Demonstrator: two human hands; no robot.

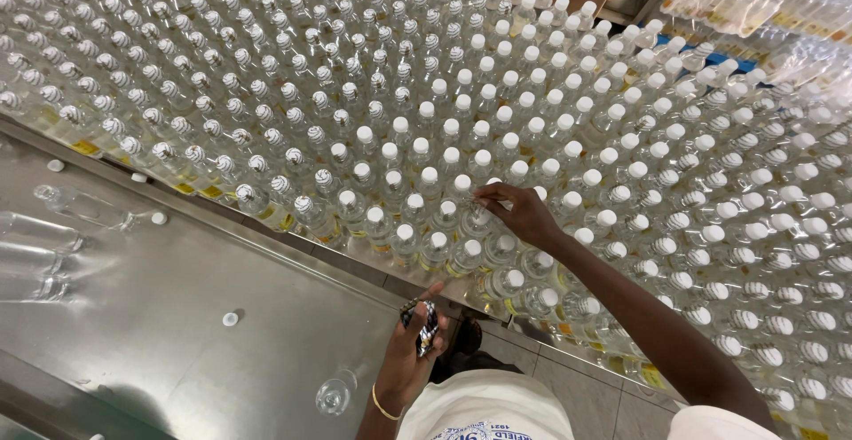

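While the right hand [525, 214] reaches out over the packed bottles, its fingertips [480, 197] pinch the top of one capped bottle [479, 218] just below the middle of the frame, thumb and forefinger closed on the cap. That bottle stands upright among a huge field of clear bottles [532, 121] filling the upper and right parts of the frame; those near the hand wear plain white caps, while those toward the upper left and far right show striped sleeves over their tops. Lower down, near the bottom centre, the left hand [410, 356] is curled around a small bundle of striped sleeves [421, 323], held tight against the palm. To the left lies a steel table [177, 333] with loose white caps [230, 318] scattered on it, a few bottles lying on their sides at the left edge [53, 227], and one clear bottle [335, 396] beside the left wrist.
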